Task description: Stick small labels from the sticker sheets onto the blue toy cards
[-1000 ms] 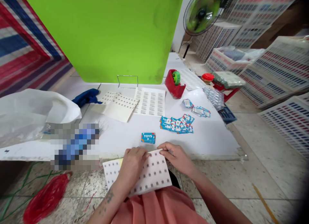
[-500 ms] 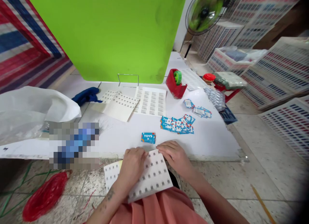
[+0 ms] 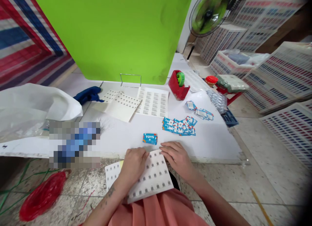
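My left hand is closed on a white sheet of small printed stickers, which rests tilted over my lap against the table's front edge. Its fingers curl over the sheet's upper edge. At the upper right corner of that sheet, my right hand has its fingertips drawn together; whatever they may pinch is too small to make out. Just beyond both hands lies a small stack of blue TOYS cards. Farther right is a spread-out pile of blue cards, several bearing white stickers.
More sticker sheets lie mid-table, with a red tape dispenser to their right. Blue cards lie near the right edge. A clear plastic bag and a dark blue object occupy the left. A green board stands behind.
My right hand has shifted slightly right along the sheet's corner, its fingers a little more separated. The left hand keeps its hold on the sheet. The view has moved slightly.
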Action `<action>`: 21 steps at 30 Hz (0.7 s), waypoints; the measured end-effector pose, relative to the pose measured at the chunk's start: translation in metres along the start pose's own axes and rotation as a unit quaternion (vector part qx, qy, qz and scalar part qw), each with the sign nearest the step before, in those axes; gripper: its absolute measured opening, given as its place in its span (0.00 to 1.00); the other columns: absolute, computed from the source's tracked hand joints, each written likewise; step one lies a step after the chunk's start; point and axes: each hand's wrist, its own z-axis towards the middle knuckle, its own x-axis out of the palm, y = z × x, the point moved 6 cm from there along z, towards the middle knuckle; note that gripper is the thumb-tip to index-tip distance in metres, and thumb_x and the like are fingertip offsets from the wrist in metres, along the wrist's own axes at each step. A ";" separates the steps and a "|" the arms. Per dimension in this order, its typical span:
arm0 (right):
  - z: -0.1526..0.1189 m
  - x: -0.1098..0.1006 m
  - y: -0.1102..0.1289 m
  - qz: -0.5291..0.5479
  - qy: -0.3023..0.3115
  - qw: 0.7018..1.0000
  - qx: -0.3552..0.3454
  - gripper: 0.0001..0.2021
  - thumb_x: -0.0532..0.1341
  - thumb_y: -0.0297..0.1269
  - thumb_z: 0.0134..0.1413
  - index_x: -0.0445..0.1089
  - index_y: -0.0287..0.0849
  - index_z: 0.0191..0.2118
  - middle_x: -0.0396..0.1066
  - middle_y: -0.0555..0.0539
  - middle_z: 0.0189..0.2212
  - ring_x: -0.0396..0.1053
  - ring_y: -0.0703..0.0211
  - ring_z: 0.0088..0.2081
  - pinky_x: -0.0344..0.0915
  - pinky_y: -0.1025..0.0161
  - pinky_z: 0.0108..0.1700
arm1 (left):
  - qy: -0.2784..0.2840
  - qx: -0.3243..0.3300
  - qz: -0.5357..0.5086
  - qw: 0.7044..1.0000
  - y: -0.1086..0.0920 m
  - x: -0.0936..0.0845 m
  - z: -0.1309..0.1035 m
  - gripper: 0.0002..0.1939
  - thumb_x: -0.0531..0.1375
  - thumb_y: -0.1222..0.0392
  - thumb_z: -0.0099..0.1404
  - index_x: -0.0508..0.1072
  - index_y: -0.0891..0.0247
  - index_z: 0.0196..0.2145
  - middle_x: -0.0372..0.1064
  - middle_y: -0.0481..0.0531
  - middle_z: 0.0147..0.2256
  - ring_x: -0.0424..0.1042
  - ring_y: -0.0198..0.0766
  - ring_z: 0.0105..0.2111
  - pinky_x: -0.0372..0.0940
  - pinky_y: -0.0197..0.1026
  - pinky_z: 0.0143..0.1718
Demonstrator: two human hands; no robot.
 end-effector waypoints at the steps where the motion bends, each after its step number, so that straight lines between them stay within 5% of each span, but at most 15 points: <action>1: 0.000 0.001 0.001 -0.007 0.004 1.000 -0.005 0.07 0.56 0.29 0.59 0.71 0.44 0.40 0.73 0.45 0.41 0.67 0.54 0.43 0.63 0.53 0.45 | 0.001 0.000 0.002 1.000 0.000 0.000 0.000 0.15 0.47 0.60 0.70 0.67 0.63 0.28 0.71 0.50 0.31 0.68 0.40 0.33 0.54 0.42 0.38; 6: -0.001 0.000 0.000 0.068 0.012 0.996 0.055 0.06 0.54 0.29 0.58 0.67 0.43 0.34 0.70 0.44 0.42 0.65 0.53 0.47 0.60 0.52 0.49 | 0.007 -0.007 0.023 1.000 -0.001 0.000 0.003 0.14 0.47 0.61 0.69 0.68 0.63 0.29 0.72 0.51 0.31 0.69 0.41 0.35 0.55 0.43 0.38; 10: 0.005 0.005 -0.023 0.227 0.019 0.955 0.192 0.04 0.54 0.34 0.58 0.65 0.43 0.34 0.68 0.45 0.43 0.66 0.57 0.45 0.62 0.58 0.47 | -0.008 0.005 0.045 0.999 -0.003 0.002 0.000 0.13 0.47 0.62 0.69 0.68 0.62 0.30 0.71 0.50 0.31 0.68 0.41 0.34 0.55 0.44 0.39; 14: 0.018 0.018 -0.042 0.277 0.029 0.930 0.240 0.07 0.55 0.39 0.57 0.66 0.42 0.34 0.69 0.45 0.41 0.67 0.58 0.41 0.63 0.60 0.43 | -0.042 0.065 0.070 0.994 -0.010 0.005 -0.008 0.12 0.49 0.61 0.69 0.68 0.62 0.30 0.69 0.51 0.32 0.65 0.42 0.34 0.56 0.46 0.38; 21: 0.051 0.037 -0.057 0.211 0.069 0.945 0.240 0.07 0.56 0.36 0.53 0.65 0.41 0.26 0.65 0.50 0.27 0.63 0.60 0.32 0.59 0.63 0.36 | -0.105 0.193 0.093 0.971 -0.024 0.013 -0.018 0.06 0.53 0.67 0.65 0.70 0.63 0.38 0.60 0.52 0.56 0.56 0.47 0.52 0.55 0.51 0.51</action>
